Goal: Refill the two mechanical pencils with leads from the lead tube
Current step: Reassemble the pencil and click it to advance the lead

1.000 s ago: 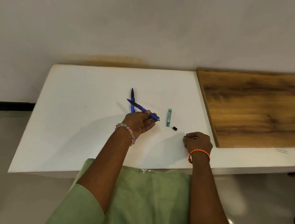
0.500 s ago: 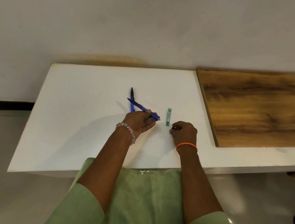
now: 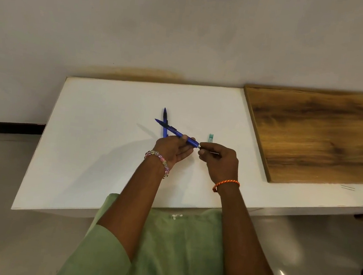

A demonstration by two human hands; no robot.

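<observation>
While the left hand [image 3: 172, 148] grips one blue pencil [image 3: 177, 134] above the white counter [image 3: 96, 149], tip pointing up-left and rear end toward the right hand [image 3: 219, 159], that hand pinches a small dark piece [image 3: 202, 148] right at the pencil's rear end; what the piece is cannot be told. The second pencil [image 3: 165, 118] lies on the counter behind the held one, partly hidden by it, and the green lead tube [image 3: 210, 138] lies just beyond the right hand's fingers, left of the wooden board [image 3: 318, 135].
</observation>
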